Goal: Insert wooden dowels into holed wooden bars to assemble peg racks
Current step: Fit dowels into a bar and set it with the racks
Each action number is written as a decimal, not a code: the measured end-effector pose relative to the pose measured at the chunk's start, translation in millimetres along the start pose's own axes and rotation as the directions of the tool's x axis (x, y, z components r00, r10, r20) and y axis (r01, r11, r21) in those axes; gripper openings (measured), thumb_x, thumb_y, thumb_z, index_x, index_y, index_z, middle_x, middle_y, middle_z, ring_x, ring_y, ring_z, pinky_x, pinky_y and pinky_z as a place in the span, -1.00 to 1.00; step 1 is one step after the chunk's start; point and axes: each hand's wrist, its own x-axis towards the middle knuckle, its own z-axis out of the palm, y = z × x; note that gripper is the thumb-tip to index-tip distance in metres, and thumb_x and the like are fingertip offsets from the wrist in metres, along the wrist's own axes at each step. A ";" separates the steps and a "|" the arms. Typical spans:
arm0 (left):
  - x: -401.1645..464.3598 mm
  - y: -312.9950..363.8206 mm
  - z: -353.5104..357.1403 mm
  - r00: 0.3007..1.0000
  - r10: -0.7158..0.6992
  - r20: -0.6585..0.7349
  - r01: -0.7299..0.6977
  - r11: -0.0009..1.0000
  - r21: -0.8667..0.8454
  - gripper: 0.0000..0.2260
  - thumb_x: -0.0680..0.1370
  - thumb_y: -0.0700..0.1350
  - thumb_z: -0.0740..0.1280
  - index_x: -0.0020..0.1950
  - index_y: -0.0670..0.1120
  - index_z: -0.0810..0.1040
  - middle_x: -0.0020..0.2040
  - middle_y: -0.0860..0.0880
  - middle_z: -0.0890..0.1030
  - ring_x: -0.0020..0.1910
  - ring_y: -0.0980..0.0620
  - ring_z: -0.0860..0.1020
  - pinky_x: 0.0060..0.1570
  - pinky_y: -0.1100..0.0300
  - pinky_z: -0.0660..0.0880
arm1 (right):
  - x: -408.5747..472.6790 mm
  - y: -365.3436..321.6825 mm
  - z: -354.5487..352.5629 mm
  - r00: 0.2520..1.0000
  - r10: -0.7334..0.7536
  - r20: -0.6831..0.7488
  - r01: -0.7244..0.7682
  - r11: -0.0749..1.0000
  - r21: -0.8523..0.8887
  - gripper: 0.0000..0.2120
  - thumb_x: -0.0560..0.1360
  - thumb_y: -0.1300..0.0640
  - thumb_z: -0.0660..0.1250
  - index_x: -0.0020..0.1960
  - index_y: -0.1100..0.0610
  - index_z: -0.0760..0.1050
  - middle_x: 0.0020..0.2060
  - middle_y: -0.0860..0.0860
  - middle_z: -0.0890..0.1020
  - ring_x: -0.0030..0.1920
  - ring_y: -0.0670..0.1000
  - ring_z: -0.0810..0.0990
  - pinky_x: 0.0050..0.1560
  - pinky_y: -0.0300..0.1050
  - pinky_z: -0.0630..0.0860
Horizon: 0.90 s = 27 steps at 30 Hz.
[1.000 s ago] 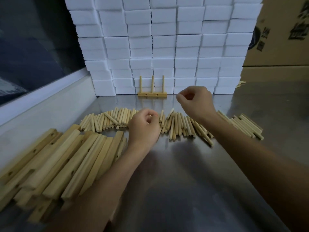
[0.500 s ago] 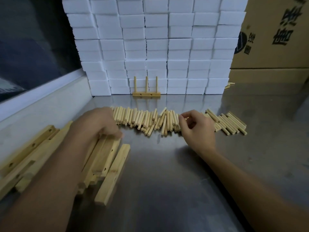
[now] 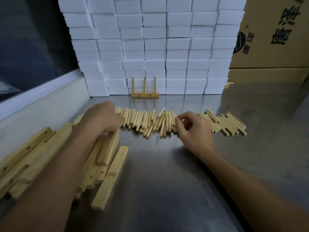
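- We count one finished peg rack (image 3: 144, 94) standing far beyond both hands, against the wall of white foam blocks (image 3: 155, 44) — three upright pegs in one bar, two side holes showing.
- Loose dowels (image 3: 147, 122) lie in one long row between and past the hands; there are dozens, too many and too overlapped for us to count exactly.
- We can make out roughly ten holed wooden bars (image 3: 38, 153) heaped under and beside the left forearm; the pile hides the true number.
- One single bar (image 3: 111, 177) lies apart, just right of the left wrist, on the steel table (image 3: 167, 190).
- Our left hand (image 3: 103, 118) curls down over the far end of a bar (image 3: 108, 148) atop the pile, grasping it.
- Our right hand (image 3: 194, 131) rests at the dowel row, thumb and forefinger brought together; whether they pinch a dowel we cannot tell.
- Two cardboard boxes (image 3: 274, 36), stacked, stand far right of the right hand — contents unseen.
- A few more dowels (image 3: 228, 84) lie at the boxes' foot.
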 end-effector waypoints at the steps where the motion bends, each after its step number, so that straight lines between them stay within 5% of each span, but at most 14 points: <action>1: -0.2 1.6 -0.8 0.999 0.034 0.006 -0.034 0.996 -0.078 -0.78 0.55 -0.03 0.27 -0.19 -0.15 0.46 -0.30 -0.08 0.55 -0.37 -0.04 0.51 -0.38 0.20 0.35 | -0.2 0.0 0.2 1.000 -0.006 -0.001 0.006 1.000 0.003 -0.90 0.54 0.13 0.39 -0.08 0.15 0.63 -0.41 -0.05 0.60 -0.38 -0.06 0.57 -0.24 0.08 0.56; 4: -4.8 13.1 1.2 0.991 0.110 0.081 -0.060 0.881 -0.468 -0.78 0.66 -0.06 0.16 -0.07 -0.15 0.50 -0.25 -0.12 0.63 -0.51 0.04 0.59 -0.51 0.25 0.42 | -0.4 1.4 0.4 1.000 -0.014 0.004 0.014 1.000 0.005 -0.90 0.54 0.13 0.38 -0.06 0.15 0.63 -0.41 -0.05 0.60 -0.38 -0.05 0.57 -0.25 0.09 0.57; 8: -9.5 30.3 11.9 0.955 0.173 0.242 0.153 0.412 -0.898 -0.76 0.69 -0.10 0.15 0.05 -0.21 0.53 -0.25 -0.12 0.53 -0.55 0.05 0.47 -0.59 0.22 0.38 | -0.6 1.3 0.5 0.999 -0.037 0.003 0.037 0.999 -0.005 -0.91 0.54 0.14 0.38 -0.07 0.14 0.63 -0.43 -0.08 0.59 -0.41 -0.09 0.56 -0.29 0.02 0.57; 10: -11.9 36.8 20.1 0.921 0.230 0.316 0.267 0.219 -0.939 -0.76 0.65 -0.11 0.19 0.08 -0.26 0.55 -0.30 -0.08 0.51 -0.53 0.05 0.42 -0.59 0.24 0.34 | -1.1 0.9 0.8 0.999 -0.044 0.001 0.044 0.999 -0.009 -0.92 0.53 0.14 0.39 -0.09 0.13 0.63 -0.44 -0.10 0.58 -0.41 -0.10 0.55 -0.30 -0.01 0.56; 16: -21.2 55.1 45.3 0.918 0.228 0.326 0.356 -0.107 -0.928 -0.80 0.54 -0.25 0.19 0.08 -0.28 0.54 -0.33 -0.09 0.50 -0.48 0.03 0.44 -0.61 0.26 0.32 | -1.5 2.6 2.2 0.999 -0.046 0.025 0.046 0.999 -0.004 -0.91 0.53 0.12 0.39 -0.08 0.13 0.62 -0.43 -0.09 0.59 -0.40 -0.07 0.57 -0.29 0.05 0.56; 22: -27.9 55.8 63.4 0.946 0.186 0.267 0.283 -0.065 -0.957 -0.83 0.67 -0.13 0.20 0.10 -0.18 0.54 -0.24 -0.08 0.64 -0.46 0.00 0.55 -0.56 0.22 0.40 | -3.5 1.9 2.8 0.997 -0.075 0.033 0.076 0.997 -0.026 -0.94 0.52 0.14 0.40 -0.11 0.11 0.62 -0.46 -0.12 0.57 -0.43 -0.10 0.54 -0.34 -0.01 0.54; 27: -25.5 50.0 70.8 0.958 0.115 0.261 0.264 -0.009 -0.964 -0.82 0.68 -0.09 0.18 0.15 -0.15 0.50 -0.21 -0.10 0.61 -0.54 0.01 0.42 -0.62 0.25 0.29 | -5.8 1.0 1.3 0.992 -0.074 0.106 0.076 0.997 -0.020 -0.94 0.53 0.13 0.39 -0.10 0.09 0.62 -0.44 -0.13 0.57 -0.41 -0.11 0.55 -0.30 -0.01 0.56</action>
